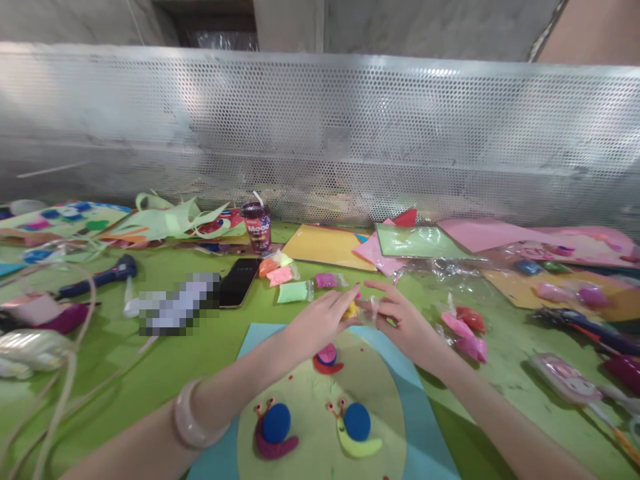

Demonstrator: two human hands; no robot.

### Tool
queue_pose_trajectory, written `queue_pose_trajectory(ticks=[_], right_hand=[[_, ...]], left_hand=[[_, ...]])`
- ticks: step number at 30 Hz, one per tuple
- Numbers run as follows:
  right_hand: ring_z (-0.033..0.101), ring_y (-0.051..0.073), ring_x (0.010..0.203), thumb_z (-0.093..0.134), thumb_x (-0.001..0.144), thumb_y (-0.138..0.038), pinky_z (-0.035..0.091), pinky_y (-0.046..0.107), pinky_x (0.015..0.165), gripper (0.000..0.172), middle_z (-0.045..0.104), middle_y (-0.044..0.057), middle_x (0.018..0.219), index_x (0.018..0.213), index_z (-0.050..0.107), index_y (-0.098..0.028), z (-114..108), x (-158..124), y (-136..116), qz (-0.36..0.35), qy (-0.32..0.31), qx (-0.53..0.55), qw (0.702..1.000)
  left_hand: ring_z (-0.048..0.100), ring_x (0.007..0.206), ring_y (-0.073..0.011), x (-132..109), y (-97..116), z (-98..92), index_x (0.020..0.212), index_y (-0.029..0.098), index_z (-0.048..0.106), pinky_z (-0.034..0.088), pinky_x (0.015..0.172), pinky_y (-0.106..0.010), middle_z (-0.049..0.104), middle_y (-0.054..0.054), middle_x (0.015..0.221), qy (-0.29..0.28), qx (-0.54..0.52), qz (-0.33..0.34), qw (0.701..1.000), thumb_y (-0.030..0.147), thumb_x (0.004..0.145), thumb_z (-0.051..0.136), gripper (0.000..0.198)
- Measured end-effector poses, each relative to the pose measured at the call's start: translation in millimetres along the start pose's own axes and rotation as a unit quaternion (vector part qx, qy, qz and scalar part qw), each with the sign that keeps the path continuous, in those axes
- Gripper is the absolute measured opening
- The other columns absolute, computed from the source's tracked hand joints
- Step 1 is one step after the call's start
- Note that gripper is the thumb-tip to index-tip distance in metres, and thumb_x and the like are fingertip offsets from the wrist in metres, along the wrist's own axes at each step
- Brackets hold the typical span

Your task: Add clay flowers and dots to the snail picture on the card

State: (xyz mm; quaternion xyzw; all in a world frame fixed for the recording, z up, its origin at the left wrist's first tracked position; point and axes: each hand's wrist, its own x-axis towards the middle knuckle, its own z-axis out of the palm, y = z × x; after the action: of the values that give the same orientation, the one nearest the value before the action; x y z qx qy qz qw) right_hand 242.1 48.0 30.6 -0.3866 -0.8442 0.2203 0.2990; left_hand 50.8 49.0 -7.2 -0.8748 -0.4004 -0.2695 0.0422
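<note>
Above the far edge of a blue sheet, my left hand [323, 320] is closed on a small packet of yellow modelling clay [353, 309]. My right hand [403, 323] pinches the packet's clear plastic end, its index finger raised. Part of the packet is hidden by the fingers. Below lies the blue sheet [425, 427] with a pale yellow-green disc [313, 413]. On the disc are a purple clay snail [275, 430] and a yellow clay snail [357, 427], both with blue round shells. A red one [329, 360] with a pink-topped shell sits partly under my left forearm.
Packets of green clay [294, 291], orange and purple clay lie beyond my hands, near a phone [239, 283] and a drink cup [257, 227]. Pink and red clay packets [467, 330] sit at right. Coloured sheets [325, 247] line a perforated metal panel [300, 120]. A cable [70, 373] runs at left.
</note>
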Motion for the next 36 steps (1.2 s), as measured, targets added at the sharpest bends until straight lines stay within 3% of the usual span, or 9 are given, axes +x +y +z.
queue_pose_trajectory(ticks=[3, 10, 16, 20, 25, 29, 36], right_hand=[[0.055, 0.021, 0.101, 0.05, 0.085, -0.021, 0.049, 0.034, 0.079, 0.02, 0.047, 0.007, 0.125, 0.085, 0.07, -0.024, 2, 0, 2, 0.007, -0.015, 0.025, 1.0], [0.056, 0.019, 0.096, 0.056, 0.083, -0.023, 0.045, 0.036, 0.088, 0.015, 0.051, 0.005, 0.116, 0.081, 0.07, -0.024, 11, -2, 0, 0.042, 0.026, 0.075, 0.996], [0.05, 0.02, 0.105, 0.054, 0.083, -0.022, 0.041, 0.035, 0.093, 0.013, 0.049, 0.005, 0.112, 0.076, 0.065, -0.022, 13, -5, -2, 0.03, 0.046, 0.061, 0.997], [0.05, 0.021, 0.101, 0.053, 0.083, -0.021, 0.043, 0.037, 0.09, 0.014, 0.049, 0.006, 0.11, 0.072, 0.062, -0.02, 12, -5, -4, 0.019, 0.077, 0.032, 0.996], [0.049, 0.023, 0.104, 0.055, 0.082, -0.019, 0.044, 0.042, 0.09, 0.013, 0.048, 0.007, 0.118, 0.082, 0.067, -0.023, 13, -7, -4, 0.005, 0.056, 0.016, 0.998], [0.049, 0.024, 0.104, 0.05, 0.079, -0.008, 0.043, 0.044, 0.09, 0.02, 0.05, 0.008, 0.114, 0.074, 0.064, -0.021, 19, -8, 0, 0.007, 0.064, 0.001, 0.998], [0.048, 0.024, 0.101, 0.046, 0.085, -0.014, 0.044, 0.044, 0.087, 0.02, 0.05, 0.01, 0.108, 0.07, 0.059, -0.019, 16, -7, -2, 0.0, 0.138, -0.039, 0.99]], left_hand=[[0.061, 0.095, -0.0212, -2, 1, 1.4, 0.131, 0.009, 0.026, 0.049, 0.082, -0.033, 0.063, -0.013, 0.105, 0.012, 0.021, 0.032, 0.999, 0.025, 0.09, 0.045, 0.048], [0.061, 0.093, -0.0221, -7, 5, 1.5, 0.131, 0.004, 0.025, 0.049, 0.081, -0.034, 0.063, -0.016, 0.105, 0.002, 0.083, 0.084, 0.993, -0.002, 0.082, 0.034, 0.051], [0.062, 0.087, -0.0206, -6, 5, 3.5, 0.133, 0.009, 0.026, 0.052, 0.075, -0.032, 0.064, -0.011, 0.096, 0.023, 0.032, 0.074, 0.996, 0.008, 0.088, 0.038, 0.046], [0.062, 0.086, -0.0207, -5, 5, 3.4, 0.132, 0.011, 0.028, 0.052, 0.075, -0.033, 0.064, -0.01, 0.093, 0.041, 0.027, 0.061, 0.997, 0.016, 0.09, 0.041, 0.045], [0.058, 0.1, -0.0222, -10, 8, 3.4, 0.134, 0.011, 0.026, 0.048, 0.085, -0.035, 0.062, -0.013, 0.106, -0.003, 0.046, 0.05, 0.998, 0.007, 0.087, 0.038, 0.049], [0.05, 0.116, -0.025, -12, 12, 8.1, 0.137, 0.007, 0.019, 0.042, 0.093, -0.039, 0.055, -0.018, 0.121, -0.027, 0.087, 0.053, 0.994, 0.007, 0.087, 0.035, 0.052], [0.057, 0.104, -0.0249, -4, 14, 5.6, 0.132, 0.008, 0.025, 0.045, 0.087, -0.038, 0.061, -0.016, 0.108, -0.007, 0.091, 0.022, 0.996, 0.017, 0.09, 0.036, 0.044]])
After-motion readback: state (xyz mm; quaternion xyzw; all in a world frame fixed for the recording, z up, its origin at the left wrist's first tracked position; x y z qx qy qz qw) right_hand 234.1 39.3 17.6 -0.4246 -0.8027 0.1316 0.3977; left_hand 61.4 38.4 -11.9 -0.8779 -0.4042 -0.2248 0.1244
